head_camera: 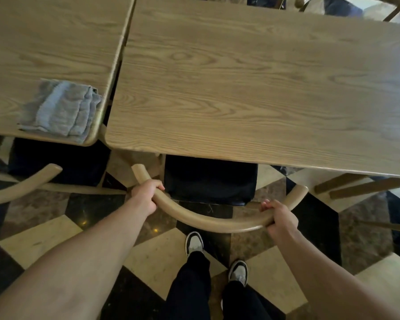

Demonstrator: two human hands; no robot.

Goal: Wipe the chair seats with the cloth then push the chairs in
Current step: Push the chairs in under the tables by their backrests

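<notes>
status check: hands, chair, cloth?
Left hand and right hand both grip curved wooden chair backrest. Black seat partly under table. Grey folded cloth on left table. Nothing blocking.

you have a grey folded cloth (62, 109) on the light oak-grain surface (240, 88), a black-cushioned tan wooden chair (208, 181), and a cream, brown and black diamond-patterned floor (44, 239).

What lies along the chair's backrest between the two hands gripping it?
In the head view, only bare curved wooden backrest rail spans between the left hand and right hand; nothing rests on it.
</notes>
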